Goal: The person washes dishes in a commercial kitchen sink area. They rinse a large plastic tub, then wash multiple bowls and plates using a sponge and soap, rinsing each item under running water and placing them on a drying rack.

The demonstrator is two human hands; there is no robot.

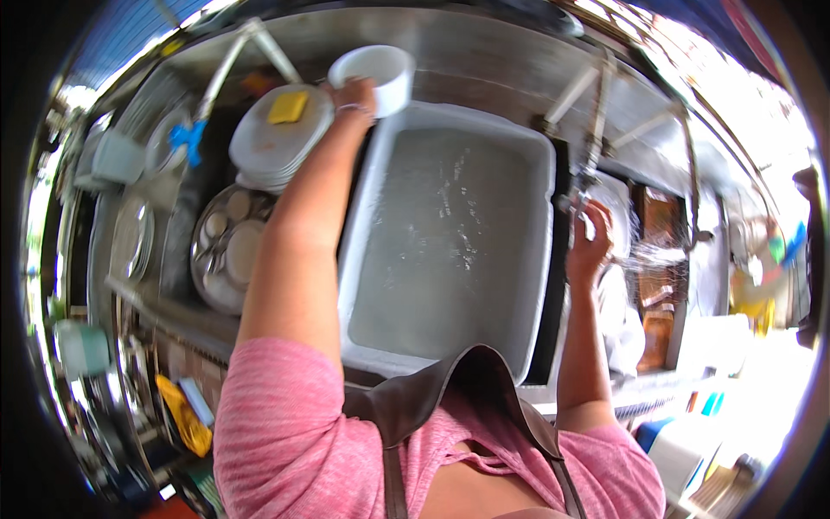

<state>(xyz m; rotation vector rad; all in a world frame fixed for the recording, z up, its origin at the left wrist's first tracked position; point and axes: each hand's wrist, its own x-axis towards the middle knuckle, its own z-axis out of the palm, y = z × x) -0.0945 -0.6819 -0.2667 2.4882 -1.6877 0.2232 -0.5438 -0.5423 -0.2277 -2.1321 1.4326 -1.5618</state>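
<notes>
At the upper left of the view, my left hand [355,97] grips a round white plastic tub [386,74] by its near side. A stack of white plates [259,139] stands just left of that hand, with a yellow sponge [288,107] on top. Before me lies a large grey plastic basin [545,259] holding cloudy water. My right hand [590,230] is raised at the metal faucet [579,188] to the right of the basin, fingers curled near its handle; whether they grip it is blurred.
A round metal tray [217,289] with small dishes sits below the plate stack. Further left are more plates [134,240] and a translucent container [117,156]. Pipes rise behind the sink. At the right stand a white oval dish [613,207] and brown plastic-wrapped items [658,279].
</notes>
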